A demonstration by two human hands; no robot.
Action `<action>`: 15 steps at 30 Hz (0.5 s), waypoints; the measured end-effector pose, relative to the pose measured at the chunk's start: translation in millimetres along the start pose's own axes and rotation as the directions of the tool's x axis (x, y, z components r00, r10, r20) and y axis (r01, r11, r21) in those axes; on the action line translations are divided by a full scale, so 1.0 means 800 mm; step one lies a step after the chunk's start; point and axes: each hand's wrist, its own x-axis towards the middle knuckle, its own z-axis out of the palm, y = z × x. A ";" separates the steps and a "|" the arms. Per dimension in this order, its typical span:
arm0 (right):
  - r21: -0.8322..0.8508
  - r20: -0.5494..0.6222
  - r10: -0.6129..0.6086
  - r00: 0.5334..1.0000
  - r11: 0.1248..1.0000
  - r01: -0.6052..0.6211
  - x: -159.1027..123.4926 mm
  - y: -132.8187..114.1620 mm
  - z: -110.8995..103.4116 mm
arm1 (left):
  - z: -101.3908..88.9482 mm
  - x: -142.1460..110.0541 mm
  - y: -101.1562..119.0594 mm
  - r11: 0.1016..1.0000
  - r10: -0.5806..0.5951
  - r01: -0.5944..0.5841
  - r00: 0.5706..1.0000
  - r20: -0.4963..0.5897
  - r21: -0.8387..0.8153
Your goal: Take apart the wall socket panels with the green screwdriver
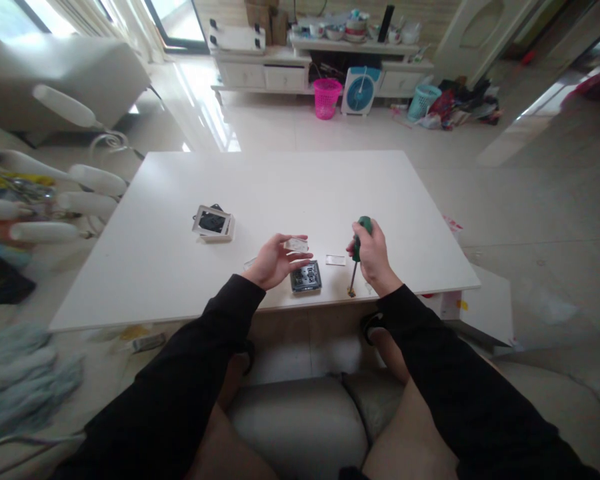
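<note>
Head view. Person seated at white table (300,183), I'm watching from the room. R hand (373,255) wrapped round green handle of screwdriver (357,252), grip closed; shaft steep, slight lean, tip down at sm. yellowish-dark part (351,292) right by table's near edge, R of its middle. Can't tell if tip is seated in it or only touching; too small.

L hand (274,263): thumb + fingers pinching clear piece (297,245), held up off table. Black square unit (306,277) lies flat just below those fingers, nr middle of near edge, btwn the hands; doesn't look gripped.

Technique (my judgement): keep shaft in line w/ sm. part, press lightly, let wrist do the work. Part sits v. close to edge, so a sideways slip could send it to floor; sliding it in from edge wd be safer. L hand best kept steady, clear piece held by its sides.

Rel. to grip: sm. part is below R fist, at far end of shaft, no fingers on it. Clear rect. plate (335,260) lies flat btwn hands, touched by neither. Pale box (214,223) w/ dark inside sits well apart, toward table's L edge, farther in from near edge.
</note>
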 end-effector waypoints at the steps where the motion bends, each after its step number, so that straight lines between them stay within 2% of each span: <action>1: -0.060 0.067 -0.027 0.997 0.998 0.031 -0.004 -0.005 -0.001 | 0.002 -0.001 0.002 0.996 -0.020 0.021 1.000 0.012 -0.087; 4: -0.247 0.230 -0.133 0.964 0.950 0.190 -0.017 -0.013 -0.002 | 0.007 0.000 0.001 0.982 -0.055 0.051 0.998 -0.018 -0.183; 8: -0.416 0.408 -0.297 0.863 0.781 0.466 -0.030 -0.015 0.003 | 0.016 0.003 -0.008 0.977 -0.059 0.047 0.997 -0.053 -0.206; 11: -0.442 0.531 -0.285 0.798 0.711 0.547 -0.036 -0.011 0.008 | 0.023 0.002 -0.014 0.974 -0.088 0.084 0.996 -0.013 -0.212; 15: -0.514 0.596 -0.194 0.779 0.653 0.557 -0.043 -0.006 0.013 | 0.031 -0.002 -0.019 0.979 -0.107 0.107 0.994 0.010 -0.171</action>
